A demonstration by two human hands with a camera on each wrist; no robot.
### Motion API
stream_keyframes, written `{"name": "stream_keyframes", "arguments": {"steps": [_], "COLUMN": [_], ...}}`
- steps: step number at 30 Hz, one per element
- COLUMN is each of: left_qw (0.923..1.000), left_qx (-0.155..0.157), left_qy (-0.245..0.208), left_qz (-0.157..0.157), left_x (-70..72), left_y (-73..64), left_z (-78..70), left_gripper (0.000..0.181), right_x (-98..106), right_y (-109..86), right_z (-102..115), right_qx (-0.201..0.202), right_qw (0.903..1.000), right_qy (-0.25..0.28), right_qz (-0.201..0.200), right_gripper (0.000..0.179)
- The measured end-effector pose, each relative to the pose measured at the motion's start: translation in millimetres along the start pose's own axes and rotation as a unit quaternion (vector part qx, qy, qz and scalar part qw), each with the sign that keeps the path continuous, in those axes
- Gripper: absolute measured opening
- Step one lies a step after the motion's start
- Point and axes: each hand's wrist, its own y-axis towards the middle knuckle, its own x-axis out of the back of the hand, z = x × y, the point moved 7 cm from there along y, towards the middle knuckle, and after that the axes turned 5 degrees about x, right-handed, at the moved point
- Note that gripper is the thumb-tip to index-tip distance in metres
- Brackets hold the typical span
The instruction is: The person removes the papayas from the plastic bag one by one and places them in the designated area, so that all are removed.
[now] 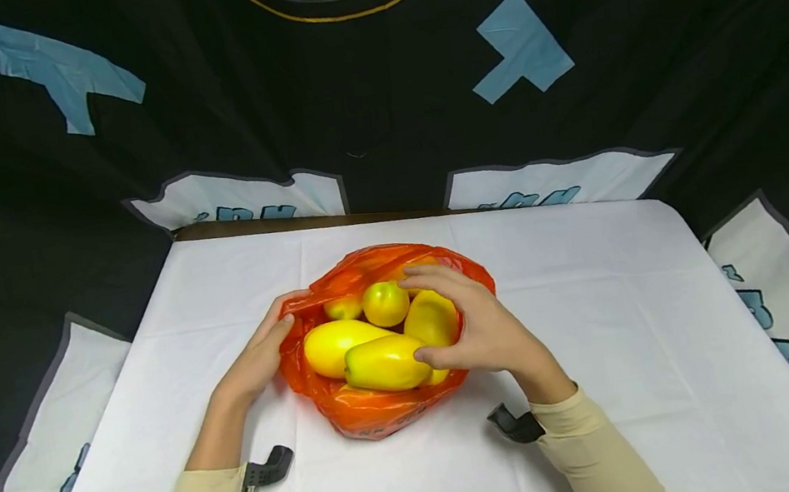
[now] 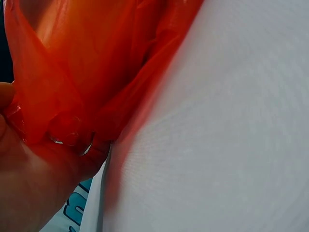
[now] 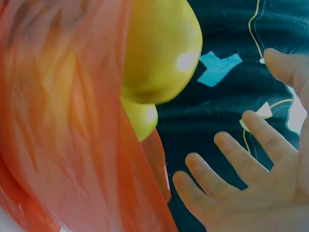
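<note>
An orange-red plastic bag (image 1: 376,417) sits with its mouth spread wide, full of several glossy yellow fruits. Two long, mango-like fruits (image 1: 387,364) lie at the front; a smaller round fruit (image 1: 386,304) is behind them. My left hand (image 1: 256,366) holds the bag's left rim, and in the left wrist view the thin plastic (image 2: 72,87) lies against the palm and fingers. Over the bag's right side hovers my right hand (image 1: 477,323), fingers spread and apart from the fruit in the right wrist view, where a large yellow fruit (image 3: 161,53) rises above the rim.
A white cloth covers the table (image 1: 648,378) under the bag. Behind it hangs a black curtain (image 1: 372,89) with blue and yellow patches. Dark straps (image 1: 267,470) are on both wrists.
</note>
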Motion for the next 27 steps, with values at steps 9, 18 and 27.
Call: {"name": "stream_keyframes", "arguments": {"steps": [9,18,27], "left_qw": [0.9999,0.9999,0.9999], "left_qx": [0.005,0.006,0.006], "left_qy": [0.013,0.010,0.014], "left_qz": [-0.005,-0.004,-0.005], "left_x": [1.1,-0.4,-0.3], "left_y": [-0.6,-0.6,-0.7], "left_z": [2.5,2.4,3.0], "left_gripper": [0.041,0.042,0.041], "right_x": [-32,-54,-63], "right_y": [4.3,-1.3,-4.2], "right_z": [0,-4,-4], "right_qx": [0.021,-0.003,0.000], "right_qw": [0.9969,0.9931,0.9894], "right_qy": [0.016,-0.015,-0.043], "right_qz": [0.074,0.116,0.139], "right_gripper": [0.064,0.054,0.056]}}
